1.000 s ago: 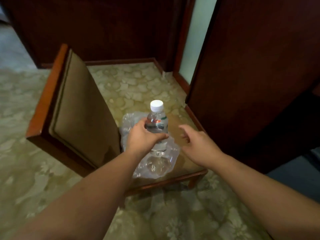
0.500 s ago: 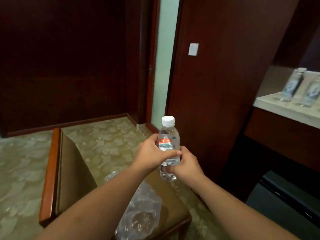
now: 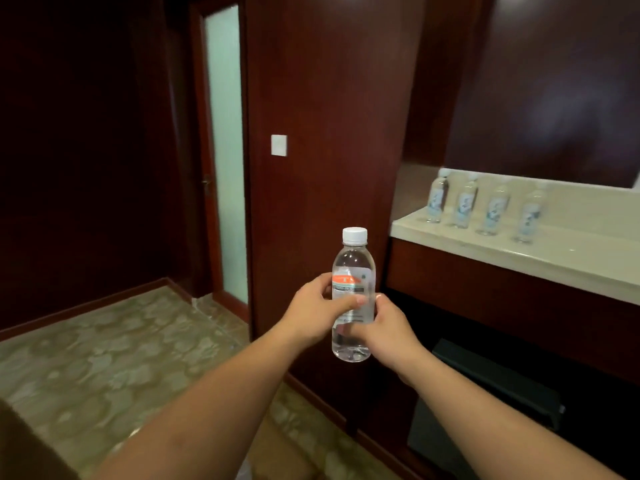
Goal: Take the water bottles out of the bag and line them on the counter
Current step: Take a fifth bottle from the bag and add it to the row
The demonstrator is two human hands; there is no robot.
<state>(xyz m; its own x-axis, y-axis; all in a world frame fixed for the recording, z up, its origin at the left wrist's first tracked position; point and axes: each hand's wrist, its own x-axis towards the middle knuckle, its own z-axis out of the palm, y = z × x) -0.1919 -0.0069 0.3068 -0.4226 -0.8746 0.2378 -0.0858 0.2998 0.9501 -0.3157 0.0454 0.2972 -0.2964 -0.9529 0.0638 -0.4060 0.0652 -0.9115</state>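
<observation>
Lifted clear of the bag a second ago, water bottle (image 3: 353, 292) now upright in mid-air, wrapped by left hand (image 3: 313, 311) and right hand (image 3: 388, 329). View swung right: counter (image 3: 571, 258) well apart, far right, four bottles (image 3: 481, 207) lined up; placing next, probably.

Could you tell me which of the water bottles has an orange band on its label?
The held bottle, gripped by the left hand and right hand. The four bottles standing on the counter have pale bluish labels.

Hotel room: wood panelling (image 3: 329, 98), patterned carpet (image 3: 104, 358), counter (image 3: 519, 258).
</observation>
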